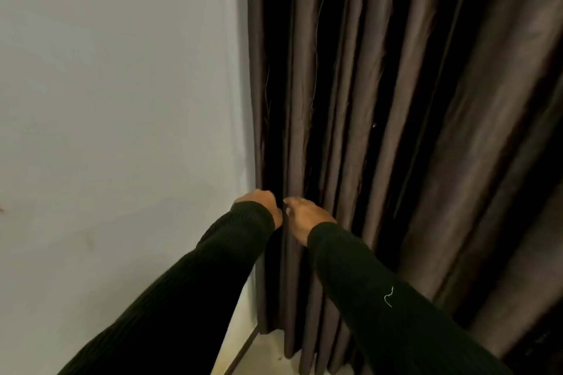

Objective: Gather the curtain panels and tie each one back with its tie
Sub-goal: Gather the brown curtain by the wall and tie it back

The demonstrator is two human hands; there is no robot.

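The person seems to be at the gathering step: the dark brown curtain panel [396, 131] hangs in loose pleats beside the pale wall [106, 100], down to the floor [268, 353], and no tie shows anywhere in view. The left hand [262, 204] reaches into the folds at the panel's wall-side edge with fingers curled out of sight; whether it grips cloth cannot be told. The right hand [304, 216] lies close beside it, fingers bent round a pleat. Next, the pleats likely need bunching together and the tie finding.
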